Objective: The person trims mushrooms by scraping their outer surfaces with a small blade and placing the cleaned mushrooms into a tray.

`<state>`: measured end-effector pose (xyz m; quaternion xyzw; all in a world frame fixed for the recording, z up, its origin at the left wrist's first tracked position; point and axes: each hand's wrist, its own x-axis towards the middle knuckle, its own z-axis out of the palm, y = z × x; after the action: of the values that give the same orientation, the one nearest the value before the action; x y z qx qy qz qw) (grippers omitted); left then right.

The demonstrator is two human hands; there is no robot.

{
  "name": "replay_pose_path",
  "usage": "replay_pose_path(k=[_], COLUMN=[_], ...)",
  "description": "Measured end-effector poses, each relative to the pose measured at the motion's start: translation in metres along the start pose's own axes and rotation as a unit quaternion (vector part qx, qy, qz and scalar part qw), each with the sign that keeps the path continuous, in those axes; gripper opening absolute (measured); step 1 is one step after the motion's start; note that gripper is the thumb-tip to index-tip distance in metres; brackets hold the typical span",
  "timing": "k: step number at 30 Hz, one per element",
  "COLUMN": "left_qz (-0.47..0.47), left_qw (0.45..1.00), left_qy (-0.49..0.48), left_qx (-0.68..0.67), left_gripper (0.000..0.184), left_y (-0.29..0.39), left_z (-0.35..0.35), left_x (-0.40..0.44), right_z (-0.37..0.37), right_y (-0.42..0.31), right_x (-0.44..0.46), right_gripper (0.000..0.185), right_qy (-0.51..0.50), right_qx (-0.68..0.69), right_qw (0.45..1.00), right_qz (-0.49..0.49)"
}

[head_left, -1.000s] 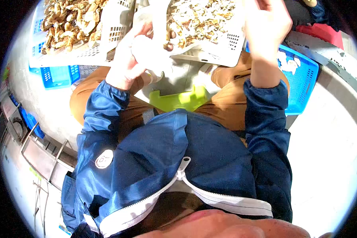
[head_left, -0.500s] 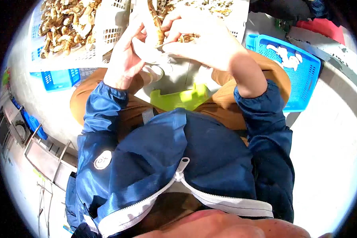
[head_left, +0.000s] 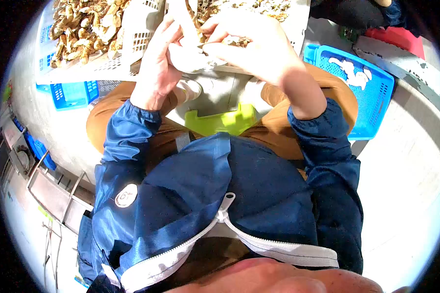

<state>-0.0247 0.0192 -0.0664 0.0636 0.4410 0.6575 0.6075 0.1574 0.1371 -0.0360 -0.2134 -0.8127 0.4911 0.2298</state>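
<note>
At the top middle, in strong glare, my left hand (head_left: 157,66) has its fingers and thumb closed round a pale mushroom (head_left: 187,57). Its lower end is smooth and white, and a long stem-like part runs up to the frame's top edge. My right hand (head_left: 261,46) bends in from the other side, thumb and fingers pinched close against the mushroom. A small thing seems to sit at the right fingertips, too washed out to name. Under both hands is a white crate (head_left: 298,31) with thin pale-brown shavings (head_left: 271,9) in it.
A white crate (head_left: 95,73) of brown mushrooms (head_left: 90,29) stands at upper left, above a blue basket (head_left: 73,96). White pieces (head_left: 352,73) lie in a blue basket (head_left: 376,112) at right. A lime-green stool (head_left: 220,121) shows between my knees. Another person's dark clothing (head_left: 352,12) is at top right.
The mushroom has turned, so its stem shows white where brown showed before. My left hand has shifted slightly right; the right hand stays close to the mushroom.
</note>
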Motion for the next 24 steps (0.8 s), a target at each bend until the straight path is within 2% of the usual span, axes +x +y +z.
replay_pose_path(k=[2,8,11,13,14,15,17,18,19,21,22,23,24], left_qz=[0.019,0.013,-0.101,-0.107,-0.119,-0.124,-0.131,-0.110,-0.121,-0.142,-0.171,-0.155,-0.140], left_qw=[1.000,0.999,0.991,0.991,0.992,0.991,0.987,0.988,0.990,0.988,0.981,0.984,0.986], left_qy=[0.003,0.005,0.002,-0.044,-0.009,-0.036,-0.088,-0.064,-0.060,-0.054,-0.060,-0.056,-0.051], left_qx=[0.015,0.030,-0.084,-0.060,-0.047,-0.034,-0.007,0.087,0.048,-0.030,-0.071,-0.073,-0.075], left_gripper=[0.042,0.041,0.042,0.043,0.041,0.040,0.037,0.035,0.037,0.041,0.049,0.050,0.052], left_y=[-0.002,-0.004,-0.004,0.000,0.000,-0.001,-0.002,0.001,0.001,0.001,0.000,0.001,0.002], left_z=[-0.002,0.004,-0.004,-0.010,-0.010,-0.012,-0.014,-0.002,-0.002,-0.006,-0.017,-0.016,-0.015], left_x=[-0.001,-0.002,0.001,-0.008,-0.003,-0.002,-0.002,-0.007,-0.006,0.000,0.007,0.005,0.003], right_z=[0.002,0.010,0.008,-0.002,-0.015,-0.029,-0.043,-0.052,-0.058,-0.068,-0.066,-0.063,-0.049], right_y=[0.001,-0.003,-0.006,-0.004,0.002,0.001,-0.007,-0.011,-0.015,-0.016,-0.021,-0.025,0.000], right_x=[0.001,-0.002,-0.002,0.001,0.004,0.006,0.015,0.018,0.017,0.014,0.013,0.011,0.010], right_gripper=[0.017,0.013,0.011,0.010,0.011,0.007,0.002,0.004,0.005,0.008,0.009,0.010,0.011], right_qy=[0.006,0.059,0.096,0.125,0.147,0.187,0.288,0.326,0.350,0.259,0.196,0.130,0.158], right_qx=[0.005,-0.067,-0.042,-0.139,-0.030,-0.099,-0.103,-0.074,-0.026,-0.076,-0.046,-0.014,-0.150], right_qw=[0.998,0.995,0.994,0.982,0.989,0.977,0.951,0.936,0.933,0.948,0.959,0.964,0.974], right_qz=[-0.069,-0.045,-0.043,0.006,0.011,-0.005,0.043,0.108,0.078,0.167,0.200,0.232,0.061])
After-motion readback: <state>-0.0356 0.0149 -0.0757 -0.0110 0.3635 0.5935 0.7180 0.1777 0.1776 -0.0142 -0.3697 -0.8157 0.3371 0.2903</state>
